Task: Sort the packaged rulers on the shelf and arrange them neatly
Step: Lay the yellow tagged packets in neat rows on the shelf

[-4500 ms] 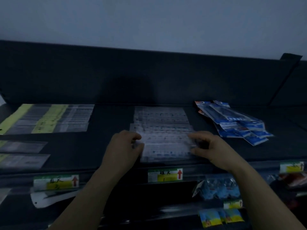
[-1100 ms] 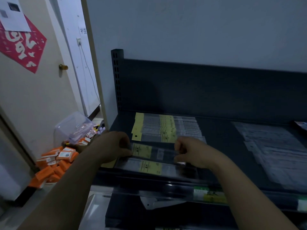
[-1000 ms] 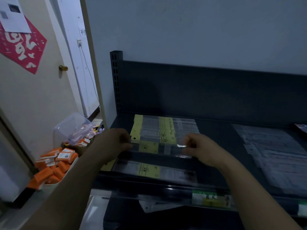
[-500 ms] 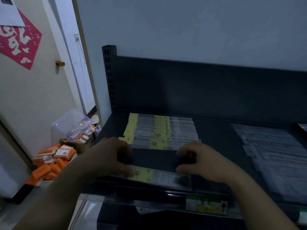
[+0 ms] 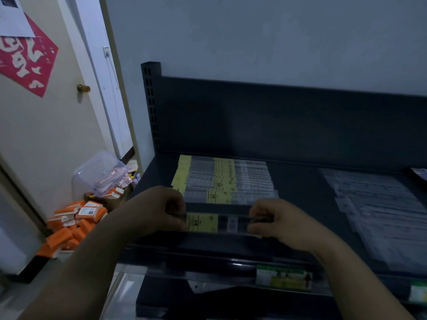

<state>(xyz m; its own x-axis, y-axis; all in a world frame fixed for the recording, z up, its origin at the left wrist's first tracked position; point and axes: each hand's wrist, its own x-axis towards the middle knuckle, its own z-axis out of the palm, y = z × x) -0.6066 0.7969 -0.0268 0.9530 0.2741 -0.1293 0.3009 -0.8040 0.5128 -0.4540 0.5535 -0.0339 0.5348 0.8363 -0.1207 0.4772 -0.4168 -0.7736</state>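
Observation:
A clear packaged ruler with a yellow label (image 5: 217, 223) lies crosswise just above the dark shelf (image 5: 298, 204), near its front. My left hand (image 5: 159, 210) pinches its left end and my right hand (image 5: 275, 221) pinches its right end. Behind it, a row of like packaged rulers with yellow labels (image 5: 224, 179) lies stacked in overlapping order toward the back of the shelf. Further right lies a spread of clear packaged rulers without yellow (image 5: 379, 209).
The shelf's back panel (image 5: 277, 121) rises behind the rows. Price tags (image 5: 283, 277) sit on the front rail. Left of the shelf, orange boxes (image 5: 74, 222) and a clear plastic tub (image 5: 99, 175) lie on the floor by a door (image 5: 46, 112).
I turned from the middle pile to the left end of the shelf. One yellow-labelled ruler went onto the back row; both hands came back to the front one and now hold its ends.

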